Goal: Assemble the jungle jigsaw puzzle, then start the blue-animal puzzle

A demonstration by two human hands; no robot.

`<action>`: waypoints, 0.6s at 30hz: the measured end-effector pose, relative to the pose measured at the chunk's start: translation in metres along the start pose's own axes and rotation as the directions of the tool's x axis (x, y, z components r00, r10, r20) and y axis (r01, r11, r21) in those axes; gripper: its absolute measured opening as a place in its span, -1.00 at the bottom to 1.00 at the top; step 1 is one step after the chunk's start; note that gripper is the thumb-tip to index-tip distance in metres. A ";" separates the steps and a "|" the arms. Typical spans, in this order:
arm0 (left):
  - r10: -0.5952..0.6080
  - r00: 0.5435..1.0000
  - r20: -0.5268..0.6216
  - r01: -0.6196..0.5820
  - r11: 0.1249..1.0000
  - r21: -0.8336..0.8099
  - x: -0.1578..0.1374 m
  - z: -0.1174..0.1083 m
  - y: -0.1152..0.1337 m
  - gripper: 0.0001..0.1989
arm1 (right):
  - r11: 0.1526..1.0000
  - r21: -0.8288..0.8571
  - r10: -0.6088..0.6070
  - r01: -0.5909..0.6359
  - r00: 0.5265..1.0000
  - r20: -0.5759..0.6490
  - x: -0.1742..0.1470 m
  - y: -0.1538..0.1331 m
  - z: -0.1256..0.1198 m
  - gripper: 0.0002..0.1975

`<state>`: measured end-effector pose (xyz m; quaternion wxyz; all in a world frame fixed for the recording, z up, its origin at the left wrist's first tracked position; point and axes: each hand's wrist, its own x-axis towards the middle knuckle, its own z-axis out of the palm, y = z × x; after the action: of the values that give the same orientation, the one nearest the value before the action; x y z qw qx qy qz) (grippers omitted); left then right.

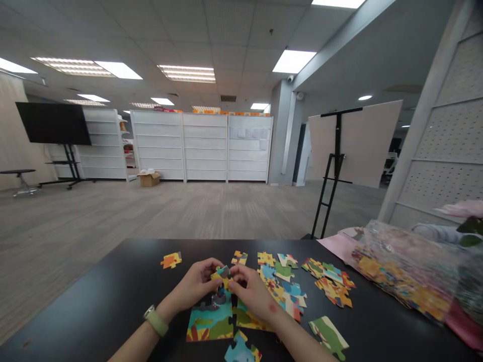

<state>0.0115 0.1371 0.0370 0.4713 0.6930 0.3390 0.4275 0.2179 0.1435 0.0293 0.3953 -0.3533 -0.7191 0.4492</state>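
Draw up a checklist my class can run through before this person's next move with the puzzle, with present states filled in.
1. Left hand and right hand both on the held piece: ok.
2. Held piece's edges visible all round: not ok, hands cover part.
3. Left block and right block joined: not ok, a dark gap shows between them.
4. Lone piece left of the hands picture side up: ok.
5. Plastic bag sealed: cannot tell.

L hand [196, 285] & R hand [252, 295] close tog., fingers [212, 263] bent, pinching; forearms [298, 333] angled in fr. btm.
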 end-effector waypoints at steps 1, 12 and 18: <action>0.004 1.000 -0.004 -0.004 1.000 0.001 0.000 0.000 0.000 -0.72 | 1.000 0.014 0.003 -0.003 1.000 -0.004 0.000 0.000 0.000 -0.86; -0.079 0.996 0.036 0.067 0.967 0.247 -0.004 0.005 0.005 -0.80 | 0.991 0.110 -0.045 0.073 0.969 -0.243 0.010 0.006 -0.013 -0.75; 0.001 0.989 0.150 -0.078 0.858 0.508 -0.008 0.021 0.008 -0.94 | 0.983 0.179 -0.001 0.036 0.981 -0.193 0.010 0.003 -0.013 -0.72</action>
<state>0.0280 0.1196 0.0379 0.2846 0.8293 0.3911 0.2800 0.2253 0.1580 0.0325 0.4975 -0.3509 -0.6370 0.4729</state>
